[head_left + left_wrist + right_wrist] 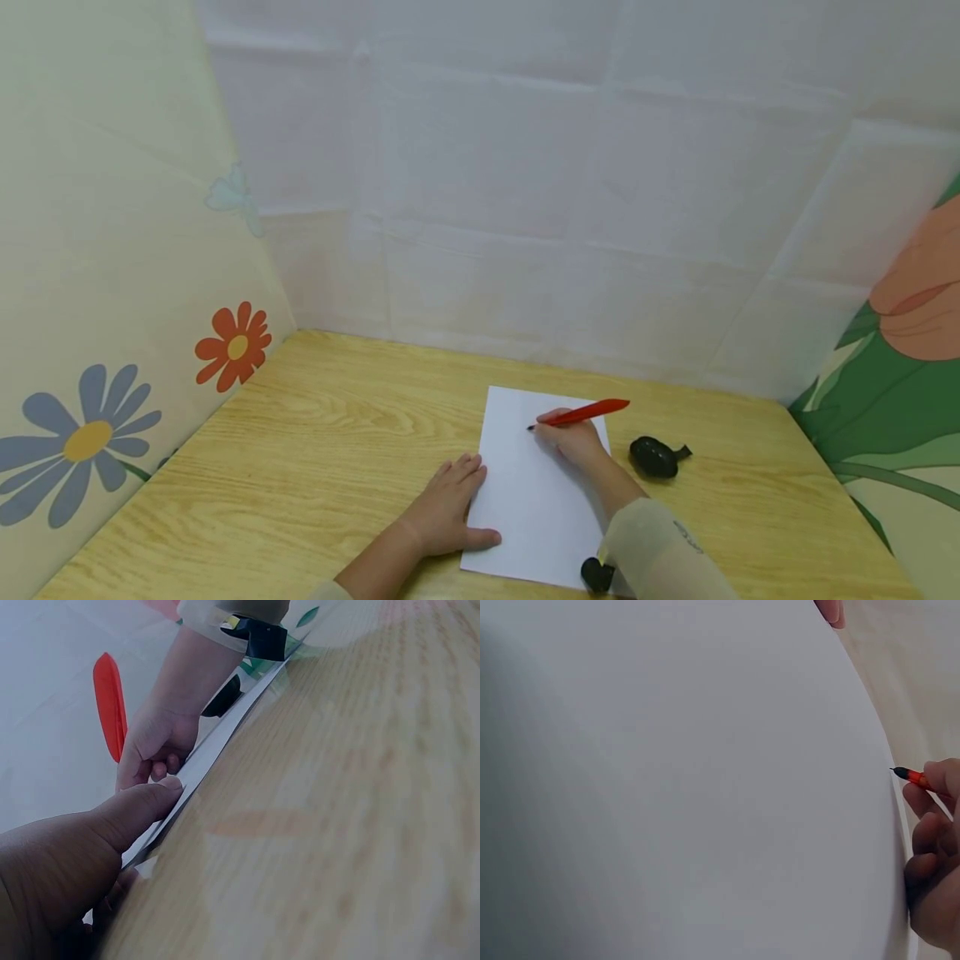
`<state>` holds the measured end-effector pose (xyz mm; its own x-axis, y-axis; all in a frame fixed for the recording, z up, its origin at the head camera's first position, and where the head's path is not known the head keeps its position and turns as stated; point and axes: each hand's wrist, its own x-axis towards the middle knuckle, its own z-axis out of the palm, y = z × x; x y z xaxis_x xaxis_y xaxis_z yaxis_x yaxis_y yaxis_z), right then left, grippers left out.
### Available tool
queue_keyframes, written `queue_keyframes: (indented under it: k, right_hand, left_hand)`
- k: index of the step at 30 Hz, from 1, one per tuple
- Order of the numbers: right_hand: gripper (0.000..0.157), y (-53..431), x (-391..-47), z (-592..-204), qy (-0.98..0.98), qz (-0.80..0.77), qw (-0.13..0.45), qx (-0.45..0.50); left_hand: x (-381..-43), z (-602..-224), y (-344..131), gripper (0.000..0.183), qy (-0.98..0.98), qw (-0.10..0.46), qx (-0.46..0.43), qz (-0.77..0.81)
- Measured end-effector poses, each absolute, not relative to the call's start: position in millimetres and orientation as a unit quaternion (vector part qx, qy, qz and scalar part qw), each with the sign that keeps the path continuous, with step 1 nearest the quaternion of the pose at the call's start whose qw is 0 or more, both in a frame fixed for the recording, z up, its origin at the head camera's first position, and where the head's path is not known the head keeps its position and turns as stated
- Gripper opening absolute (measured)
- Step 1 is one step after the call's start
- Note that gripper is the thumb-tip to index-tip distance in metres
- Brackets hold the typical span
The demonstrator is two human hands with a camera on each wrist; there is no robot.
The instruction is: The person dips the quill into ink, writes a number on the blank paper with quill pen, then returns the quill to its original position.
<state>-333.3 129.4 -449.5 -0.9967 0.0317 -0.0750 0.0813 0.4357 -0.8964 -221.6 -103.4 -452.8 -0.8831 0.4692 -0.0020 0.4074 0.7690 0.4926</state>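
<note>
A sheet of white paper (525,492) lies on the wooden table, with no marks that I can make out. My right hand (579,443) rests over its upper part and pinches a red feather-shaped pen (592,410). The pen's dark tip (901,772) points left and is at or just above the paper; contact cannot be told. My left hand (446,510) lies spread at the sheet's left edge, its thumb (150,806) on the paper and its other fingers pointing away from me. In the left wrist view the pen's red plume stands up behind the right hand.
A glossy black rounded object (654,457) with a narrow flared stub sits right of the paper. Another small black piece (597,574) is by the right sleeve. White cloth (525,208) hangs behind the wood-grain table (315,467), flower-printed cloth at both sides.
</note>
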Motion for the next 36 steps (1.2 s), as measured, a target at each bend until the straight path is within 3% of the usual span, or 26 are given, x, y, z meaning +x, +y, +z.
queue_keyframes:
  k: [36]
  right_hand:
    - [0.017,128.9,-329.2,-447.0,0.850,-0.523,0.058,0.024]
  left_hand:
    - [-222.2,-455.0,-103.3,0.096,0.939,0.059,0.234,0.247]
